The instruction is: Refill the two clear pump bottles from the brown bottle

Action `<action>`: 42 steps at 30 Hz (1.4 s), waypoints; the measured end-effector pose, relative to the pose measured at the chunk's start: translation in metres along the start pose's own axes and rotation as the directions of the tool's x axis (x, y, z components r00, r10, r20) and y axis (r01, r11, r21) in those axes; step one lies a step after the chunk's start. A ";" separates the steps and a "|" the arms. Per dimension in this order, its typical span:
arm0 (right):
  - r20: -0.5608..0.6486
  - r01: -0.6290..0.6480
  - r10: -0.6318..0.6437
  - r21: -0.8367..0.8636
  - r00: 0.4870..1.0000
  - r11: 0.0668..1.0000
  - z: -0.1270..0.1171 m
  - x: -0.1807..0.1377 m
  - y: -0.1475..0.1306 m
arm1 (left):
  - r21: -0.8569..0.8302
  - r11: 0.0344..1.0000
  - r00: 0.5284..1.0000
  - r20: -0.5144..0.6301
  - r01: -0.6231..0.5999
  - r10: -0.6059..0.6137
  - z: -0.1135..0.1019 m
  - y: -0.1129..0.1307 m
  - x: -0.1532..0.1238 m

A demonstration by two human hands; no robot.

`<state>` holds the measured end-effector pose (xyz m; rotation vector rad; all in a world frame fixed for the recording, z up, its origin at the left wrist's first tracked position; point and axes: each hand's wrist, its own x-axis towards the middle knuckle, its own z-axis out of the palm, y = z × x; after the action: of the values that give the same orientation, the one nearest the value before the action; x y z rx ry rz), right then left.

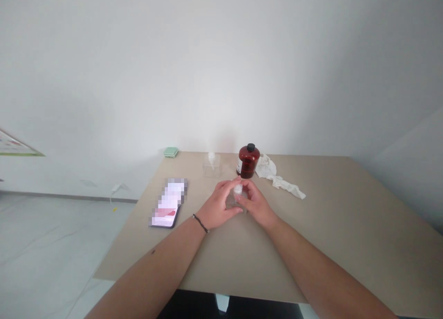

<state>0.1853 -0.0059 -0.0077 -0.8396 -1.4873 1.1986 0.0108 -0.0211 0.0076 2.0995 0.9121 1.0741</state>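
Both my hands meet at the middle of the beige table (311, 245) around a small clear bottle with a white cap (237, 193). My left hand (217, 207) curls round its left side, thumb low against the glass. My right hand (255, 204) wraps the right side, with fingertips up at the cap. Much of the bottle is hidden by my fingers. A thin dark band sits on my left wrist.
Behind my hands stand a brown bottle with a black cap (247, 161) and a clear container (212, 165). A crumpled white cloth (277, 177) lies to the right. A phone (169, 203) lies on the left, a small green object (170, 151) at the far corner.
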 end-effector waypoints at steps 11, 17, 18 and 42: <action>0.013 0.006 -0.006 0.015 1.000 1.000 0.002 -0.001 -0.001 | -0.031 0.999 1.000 -0.010 -0.014 0.014 0.001 -0.003 -0.002; -0.006 0.020 -0.021 -0.058 1.000 0.998 0.002 -0.003 -0.008 | -0.050 0.999 1.000 -0.007 -0.021 0.021 0.002 -0.005 -0.002; -0.007 0.030 -0.031 -0.070 0.999 0.997 0.002 -0.003 -0.009 | -0.052 0.998 1.000 -0.010 -0.022 0.022 0.002 -0.005 -0.002; 0.018 -0.021 0.020 0.050 1.000 0.999 0.004 -0.003 -0.003 | -0.055 0.998 1.000 -0.012 -0.005 0.004 0.001 0.001 -0.003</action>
<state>0.1821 -0.0107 -0.0059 -0.8142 -1.4597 1.2559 0.0113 -0.0243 0.0068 2.0529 0.8740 1.1028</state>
